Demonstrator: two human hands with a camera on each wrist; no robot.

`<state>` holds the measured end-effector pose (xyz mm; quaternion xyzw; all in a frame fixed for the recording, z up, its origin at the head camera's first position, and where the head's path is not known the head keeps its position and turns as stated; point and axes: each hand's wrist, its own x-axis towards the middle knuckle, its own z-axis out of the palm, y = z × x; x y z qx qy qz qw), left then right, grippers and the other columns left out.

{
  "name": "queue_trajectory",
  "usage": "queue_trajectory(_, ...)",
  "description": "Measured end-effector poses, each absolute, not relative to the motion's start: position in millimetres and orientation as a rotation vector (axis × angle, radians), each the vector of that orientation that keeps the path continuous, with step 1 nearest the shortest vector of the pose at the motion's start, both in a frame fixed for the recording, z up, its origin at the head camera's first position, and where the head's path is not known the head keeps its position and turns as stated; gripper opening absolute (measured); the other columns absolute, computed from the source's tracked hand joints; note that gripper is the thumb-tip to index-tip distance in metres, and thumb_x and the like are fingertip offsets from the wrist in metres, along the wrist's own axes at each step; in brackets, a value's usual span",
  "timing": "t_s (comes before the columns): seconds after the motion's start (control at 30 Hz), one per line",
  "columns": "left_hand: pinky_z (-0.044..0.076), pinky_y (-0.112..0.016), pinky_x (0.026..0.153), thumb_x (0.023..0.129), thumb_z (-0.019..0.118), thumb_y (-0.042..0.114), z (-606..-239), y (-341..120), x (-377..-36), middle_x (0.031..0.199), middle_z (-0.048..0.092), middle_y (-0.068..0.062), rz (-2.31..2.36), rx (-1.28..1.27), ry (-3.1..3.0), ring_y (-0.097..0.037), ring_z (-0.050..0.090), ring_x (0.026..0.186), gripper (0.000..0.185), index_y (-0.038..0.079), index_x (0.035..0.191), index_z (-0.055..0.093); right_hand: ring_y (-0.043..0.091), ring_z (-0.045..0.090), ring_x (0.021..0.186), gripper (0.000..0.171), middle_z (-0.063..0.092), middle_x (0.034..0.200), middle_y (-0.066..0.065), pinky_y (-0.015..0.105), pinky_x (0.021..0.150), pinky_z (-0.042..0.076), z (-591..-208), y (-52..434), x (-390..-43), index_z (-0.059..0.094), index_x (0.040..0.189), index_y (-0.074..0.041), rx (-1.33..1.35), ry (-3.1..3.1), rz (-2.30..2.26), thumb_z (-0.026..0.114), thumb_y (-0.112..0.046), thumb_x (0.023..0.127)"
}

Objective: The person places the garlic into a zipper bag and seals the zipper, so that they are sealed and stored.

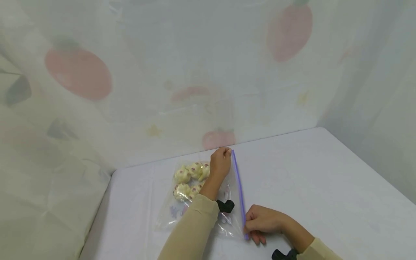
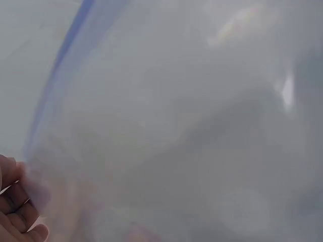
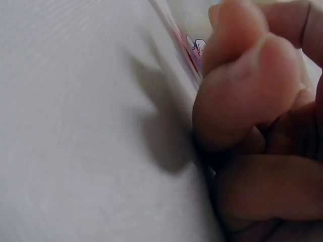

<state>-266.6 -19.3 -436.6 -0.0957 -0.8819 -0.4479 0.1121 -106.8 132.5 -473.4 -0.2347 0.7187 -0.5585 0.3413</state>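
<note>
A clear plastic zip bag (image 1: 165, 216) with a purple strip (image 1: 239, 184) along its right edge lies on the table. Several pale garlic bulbs (image 1: 182, 175) with purplish marks sit inside its far left part. At the strip's far end my left hand (image 1: 221, 162) pinches the bag's edge, the forearm reaching across the bag and covering some of the bulbs. My right hand (image 1: 264, 221) pinches the strip's near end between thumb and finger. Clear film (image 2: 176, 126) fills most of the left wrist view. Curled fingers (image 3: 247, 96) show close to the tabletop in the right wrist view.
A white-covered table (image 1: 308, 187) spreads out around the bag. Behind it hangs a pale curtain (image 1: 195, 65) with faded red fruit prints, and more sheeting (image 1: 39, 173) closes in the left side. A black wrist mount (image 1: 225, 206) overlaps the bag.
</note>
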Motion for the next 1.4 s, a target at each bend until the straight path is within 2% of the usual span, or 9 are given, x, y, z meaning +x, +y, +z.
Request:
queue_trajectory(0.17, 0.051, -0.041, 0.097, 0.102, 0.053, 0.027, -426, -29, -265, 0.12, 0.068, -0.006, -1.395, -0.291, -2.642, -0.026, 0.061, 0.118, 0.032, 0.008, 0.125, 0.064, 0.003, 0.044, 0.033, 0.041, 0.06, 0.05, 0.004, 0.016, 0.032, 0.027, -475, 129, -112, 0.061, 0.067, 0.005, -0.507, 1.909, -1.525, 0.062, -0.026, 0.094)
queue_trajectory(0.4, 0.049, -0.044, 0.099, 0.1, 0.057, 0.028, -411, -71, -258, 0.126, 0.065, -0.005, -1.399, -0.258, -2.619, -0.026, 0.058, 0.122, 0.032, 0.012, 0.127, 0.063, 0.002, 0.039, 0.032, 0.045, 0.058, 0.051, 0.002, 0.017, 0.031, 0.027, -479, 129, -119, 0.061, 0.071, -0.001, -0.334, 2.017, -1.592, 0.062, -0.038, 0.095)
queue_trajectory(0.73, 0.046, -0.053, 0.1, 0.099, 0.057, 0.03, -420, -189, -230, 0.136, 0.056, -0.014, -1.314, -0.001, -2.758, -0.033, 0.051, 0.126, 0.041, 0.007, 0.134, 0.057, 0.009, 0.041, 0.037, 0.042, 0.061, 0.057, 0.005, 0.02, 0.036, 0.032, -477, 139, -138, 0.063, 0.076, -0.004, -0.115, 2.23, -1.606, 0.061, -0.042, 0.094)
queue_trajectory(0.87, 0.052, -0.045, 0.091, 0.099, 0.057, 0.028, -439, -224, -218, 0.131, 0.06, -0.016, -1.403, 0.15, -2.782, -0.031, 0.058, 0.117, 0.041, 0.005, 0.132, 0.059, 0.011, 0.046, 0.041, 0.039, 0.061, 0.059, 0.004, 0.022, 0.038, 0.033, -473, 143, -156, 0.064, 0.077, -0.006, -0.036, 2.342, -1.583, 0.062, -0.04, 0.095)
queue_trajectory(1.03, 0.054, -0.03, 0.072, 0.096, 0.063, 0.024, -463, -238, -210, 0.111, 0.068, -0.014, -1.569, 0.205, -2.812, -0.021, 0.065, 0.092, 0.036, 0.0, 0.123, 0.065, 0.013, 0.048, 0.045, 0.032, 0.06, 0.06, 0.004, 0.023, 0.04, 0.035, -473, 152, -175, 0.065, 0.078, -0.005, 0.061, 2.395, -1.662, 0.063, -0.032, 0.094)
queue_trajectory(1.2, 0.047, -0.028, 0.059, 0.091, 0.07, 0.026, -468, -240, -201, 0.09, 0.068, -0.005, -1.658, 0.195, -2.849, -0.015, 0.057, 0.072, 0.033, 0.004, 0.115, 0.07, 0.013, 0.047, 0.047, 0.029, 0.057, 0.06, 0.004, 0.024, 0.041, 0.039, -480, 157, -181, 0.062, 0.08, -0.003, 0.144, 2.358, -1.769, 0.064, -0.029, 0.094)
queue_trajectory(1.4, 0.043, -0.027, 0.048, 0.083, 0.078, 0.033, -480, -239, -203, 0.067, 0.061, -0.002, -1.758, 0.225, -2.844, -0.013, 0.049, 0.051, 0.032, 0.007, 0.101, 0.074, 0.012, 0.044, 0.042, 0.027, 0.053, 0.057, 0.004, 0.024, 0.039, 0.041, -484, 163, -189, 0.063, 0.088, 0.001, 0.134, 2.324, -1.928, 0.063, -0.025, 0.096)
